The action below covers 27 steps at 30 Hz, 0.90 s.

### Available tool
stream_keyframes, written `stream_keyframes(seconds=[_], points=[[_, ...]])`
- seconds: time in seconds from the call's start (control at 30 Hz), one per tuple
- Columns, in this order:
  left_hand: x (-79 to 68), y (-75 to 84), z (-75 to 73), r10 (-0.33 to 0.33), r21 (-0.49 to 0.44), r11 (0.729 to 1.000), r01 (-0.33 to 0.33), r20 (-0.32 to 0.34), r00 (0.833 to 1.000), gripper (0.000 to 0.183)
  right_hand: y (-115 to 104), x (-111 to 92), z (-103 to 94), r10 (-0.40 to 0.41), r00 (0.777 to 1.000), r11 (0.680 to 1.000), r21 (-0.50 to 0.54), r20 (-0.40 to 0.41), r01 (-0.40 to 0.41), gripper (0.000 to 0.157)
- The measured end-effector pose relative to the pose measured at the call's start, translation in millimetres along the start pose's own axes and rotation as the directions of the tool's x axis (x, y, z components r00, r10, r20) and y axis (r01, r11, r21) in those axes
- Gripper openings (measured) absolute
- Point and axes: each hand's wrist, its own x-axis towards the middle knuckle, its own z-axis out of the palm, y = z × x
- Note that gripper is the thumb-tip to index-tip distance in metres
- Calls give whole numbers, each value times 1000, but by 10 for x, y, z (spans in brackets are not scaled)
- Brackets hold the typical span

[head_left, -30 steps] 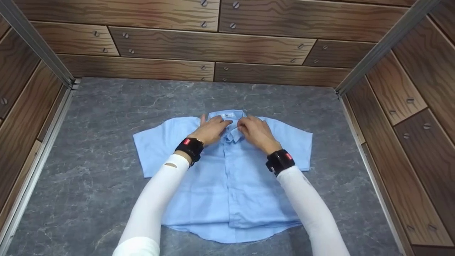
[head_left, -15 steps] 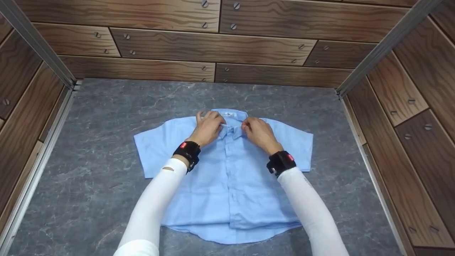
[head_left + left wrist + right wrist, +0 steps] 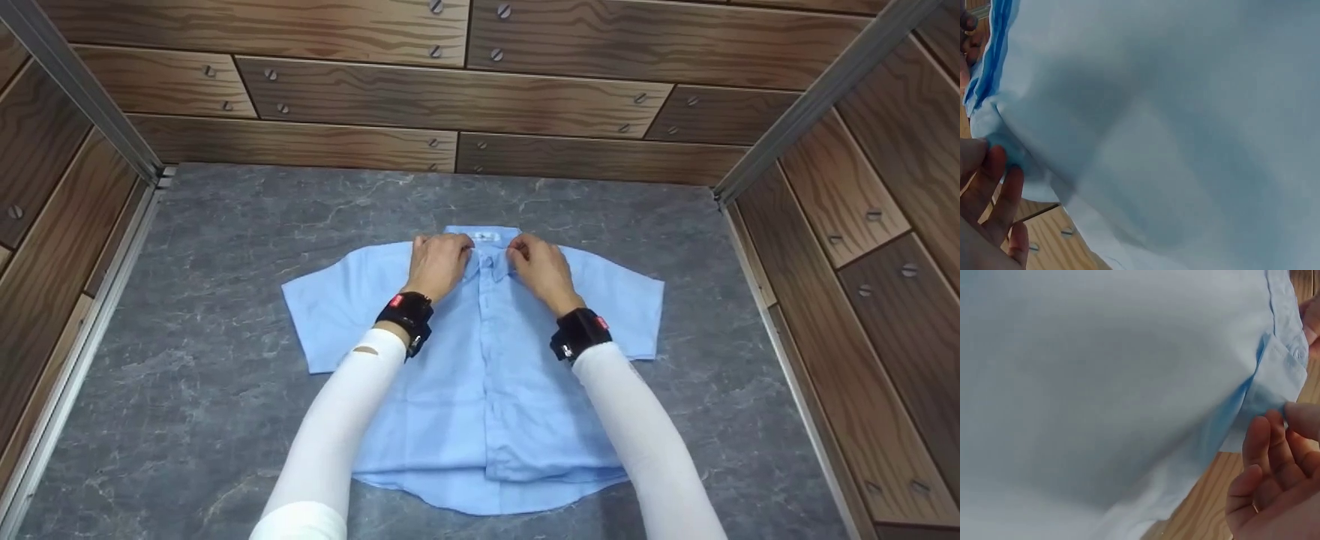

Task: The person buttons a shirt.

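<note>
A light blue short-sleeved shirt lies front side up, its collar at the far end with a white label inside. My left hand pinches the collar's left side between thumb and fingers; in the left wrist view those fingers hold a fold of blue cloth. On the other side, my right hand pinches the right collar flap. The right wrist view shows thumb and fingertips on the collar point, beside the buttoned front edge. Both wrists wear black bands, and white sleeves cover the forearms.
The shirt rests on a dark grey marbled surface. Wood-patterned panels wall in the back and both sides, with metal rails at the corners. The shirt's hem curves out toward the near side.
The left hand let its fingers settle onto the collar's left side. The collar flaps, bunched together earlier, now lie apart and flatter. The right hand has shifted slightly along its flap.
</note>
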Motion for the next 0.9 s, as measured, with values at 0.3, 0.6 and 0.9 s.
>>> stream_keyframes(seconds=[0.3,0.6,0.9], points=[[-4,-31,91,-113,-21,993,115,76,991,22,-20,67,167,46,998,998,-39,-48,-47,14],[-119,-113,133,-72,-85,993,87,171,983,42,21,44,244,57,998,997,-50,-37,-59,24],[-421,-204,89,-2,0,1000,3,235,972,64,16,-231,237,-62,998,987,-154,-31,57,38]])
